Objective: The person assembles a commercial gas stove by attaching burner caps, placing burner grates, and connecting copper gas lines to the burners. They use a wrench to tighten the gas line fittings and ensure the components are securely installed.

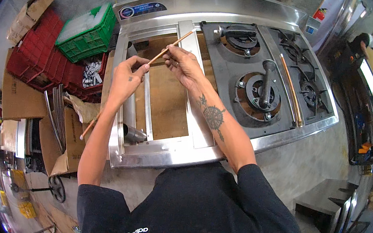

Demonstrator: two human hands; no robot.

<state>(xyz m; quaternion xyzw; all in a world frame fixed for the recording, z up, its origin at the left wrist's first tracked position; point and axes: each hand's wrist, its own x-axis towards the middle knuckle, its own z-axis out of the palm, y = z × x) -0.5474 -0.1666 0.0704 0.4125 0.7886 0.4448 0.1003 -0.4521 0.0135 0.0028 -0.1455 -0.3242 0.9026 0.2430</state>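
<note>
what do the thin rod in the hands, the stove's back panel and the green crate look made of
Thin rod: probably copper or copper-coated metal, fairly smooth, going by its orange-brown colour; solid or hollow, I can't tell.
Back panel: likely stainless steel, satin finish, silvery with soft, streaky reflections.
Green crate: almost surely moulded plastic, evenly coloured, with regular openings in its walls.

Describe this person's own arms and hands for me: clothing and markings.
Both the left hand and the right hand are bare, with no gloves. The black shirt has short sleeves, leaving both forearms uncovered. A dark, round, compass-like tattoo marks the right forearm; a small dark mark shows on the left hand.
</note>
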